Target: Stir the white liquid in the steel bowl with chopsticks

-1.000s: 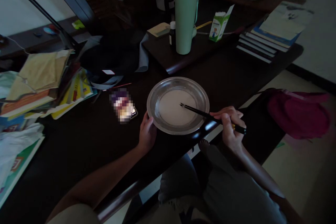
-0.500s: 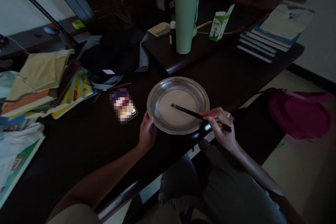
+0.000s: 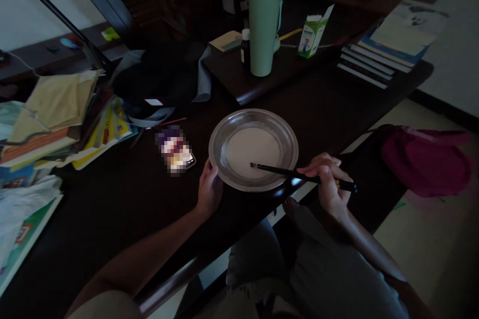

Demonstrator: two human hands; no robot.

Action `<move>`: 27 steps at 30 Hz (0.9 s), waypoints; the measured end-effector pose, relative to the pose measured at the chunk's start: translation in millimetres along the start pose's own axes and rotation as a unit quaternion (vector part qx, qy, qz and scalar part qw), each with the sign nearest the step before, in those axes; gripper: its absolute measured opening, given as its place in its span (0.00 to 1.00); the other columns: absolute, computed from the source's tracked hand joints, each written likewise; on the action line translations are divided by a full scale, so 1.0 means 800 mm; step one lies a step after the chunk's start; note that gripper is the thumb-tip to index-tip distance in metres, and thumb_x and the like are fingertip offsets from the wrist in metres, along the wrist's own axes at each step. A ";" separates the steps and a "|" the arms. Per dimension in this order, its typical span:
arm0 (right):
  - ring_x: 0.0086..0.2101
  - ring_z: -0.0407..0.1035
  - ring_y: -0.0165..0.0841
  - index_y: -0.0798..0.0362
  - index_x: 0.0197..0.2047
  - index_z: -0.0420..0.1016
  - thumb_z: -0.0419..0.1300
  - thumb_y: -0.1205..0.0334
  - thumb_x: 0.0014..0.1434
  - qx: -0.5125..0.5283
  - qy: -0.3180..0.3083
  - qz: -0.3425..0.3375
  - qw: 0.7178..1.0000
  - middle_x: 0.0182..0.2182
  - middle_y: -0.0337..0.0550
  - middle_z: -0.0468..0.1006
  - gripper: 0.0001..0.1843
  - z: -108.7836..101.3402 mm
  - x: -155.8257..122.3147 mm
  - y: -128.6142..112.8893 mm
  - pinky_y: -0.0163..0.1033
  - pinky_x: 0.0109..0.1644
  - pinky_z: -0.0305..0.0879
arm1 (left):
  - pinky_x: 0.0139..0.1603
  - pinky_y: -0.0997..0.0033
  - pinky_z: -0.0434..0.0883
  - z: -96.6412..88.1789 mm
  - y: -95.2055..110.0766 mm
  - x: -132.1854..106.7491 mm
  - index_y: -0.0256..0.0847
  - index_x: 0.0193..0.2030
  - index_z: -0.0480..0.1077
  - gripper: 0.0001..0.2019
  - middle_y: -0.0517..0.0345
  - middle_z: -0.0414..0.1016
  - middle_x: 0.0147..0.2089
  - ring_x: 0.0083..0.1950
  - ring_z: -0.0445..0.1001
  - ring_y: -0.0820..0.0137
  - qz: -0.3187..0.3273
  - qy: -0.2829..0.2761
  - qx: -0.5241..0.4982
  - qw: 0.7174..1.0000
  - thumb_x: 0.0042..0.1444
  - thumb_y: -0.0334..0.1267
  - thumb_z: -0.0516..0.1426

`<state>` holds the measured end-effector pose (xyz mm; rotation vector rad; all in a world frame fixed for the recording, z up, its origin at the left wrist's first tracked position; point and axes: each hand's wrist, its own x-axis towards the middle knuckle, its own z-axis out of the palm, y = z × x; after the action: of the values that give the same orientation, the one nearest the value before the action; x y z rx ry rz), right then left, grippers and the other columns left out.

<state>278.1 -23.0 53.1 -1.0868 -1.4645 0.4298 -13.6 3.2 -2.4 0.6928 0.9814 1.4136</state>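
Note:
A shallow round metal bowl point(image 3: 219, 172) stands near the table's front edge. It contains a smooth whitish liquid point(image 3: 250, 147). At the bowl's left rim my left hand point(image 3: 210, 189) grips it, thumb uppermost and the other fingers mostly hidden. In my right hand point(image 3: 331, 184) is a pair of black chopsticks point(image 3: 284, 171), closely aligned, with silvery tips and some yellow near the held end. They slant across the bowl's right rim, their tips at the liquid. How deep the tips reach I cannot tell.
Left of the bowl lies a phone point(image 3: 190, 160) with a blurred screen. Behind are a black bag point(image 3: 157, 77), a green tumbler point(image 3: 265, 25) and a small green-white box point(image 3: 310, 37). Books and papers point(image 3: 56, 102) pile at left, stacked books point(image 3: 385, 55) at right.
My right hand has moved right and slightly toward me. The chopstick tips have shifted from the middle of the liquid toward its near side. My left hand and the bowl stay put.

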 end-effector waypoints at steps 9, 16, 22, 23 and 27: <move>0.38 0.79 0.38 0.43 0.39 0.83 0.60 0.56 0.74 -0.062 -0.084 0.007 0.994 0.38 0.37 0.91 0.12 0.018 0.007 0.006 0.51 0.46 0.62 | 0.67 0.47 0.77 -0.004 -0.001 0.000 0.46 0.56 0.80 0.24 0.50 0.86 0.55 0.64 0.82 0.49 -0.005 0.015 0.005 1.000 0.56 0.54 0.72; 0.36 0.77 0.38 0.46 0.34 0.80 0.57 0.57 0.76 -0.090 0.010 0.005 0.996 0.34 0.37 0.89 0.18 0.003 0.005 0.002 0.53 0.50 0.58 | 0.68 0.45 0.76 -0.002 -0.002 0.000 0.47 0.57 0.79 0.24 0.48 0.85 0.56 0.67 0.80 0.48 0.006 0.005 0.013 1.000 0.58 0.55 0.70; 0.33 0.75 0.39 0.45 0.30 0.79 0.54 0.54 0.77 -0.024 0.033 0.000 0.999 0.29 0.39 0.86 0.23 -0.004 0.001 -0.002 0.56 0.49 0.61 | 0.68 0.47 0.76 -0.004 -0.003 0.001 0.47 0.56 0.80 0.25 0.50 0.86 0.55 0.64 0.82 0.50 0.005 0.007 0.008 1.000 0.56 0.56 0.72; 0.33 0.75 0.39 0.45 0.31 0.79 0.54 0.55 0.77 -0.009 0.021 0.003 1.000 0.29 0.38 0.86 0.22 -0.003 0.001 -0.002 0.56 0.49 0.62 | 0.68 0.48 0.76 -0.004 -0.003 0.001 0.46 0.55 0.80 0.25 0.51 0.87 0.55 0.63 0.83 0.51 0.005 0.008 0.007 1.000 0.56 0.56 0.72; 0.33 0.76 0.37 0.44 0.35 0.81 0.56 0.56 0.76 0.004 -0.049 0.009 0.999 0.31 0.36 0.88 0.18 0.006 0.003 0.000 0.53 0.47 0.62 | 0.67 0.50 0.77 -0.003 -0.003 0.001 0.46 0.53 0.81 0.23 0.52 0.87 0.54 0.60 0.84 0.52 0.006 0.010 0.005 1.000 0.56 0.56 0.72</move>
<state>274.4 -19.7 53.3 -1.0864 -1.5391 0.5062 -15.1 3.8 -5.8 0.6941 1.0025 1.4291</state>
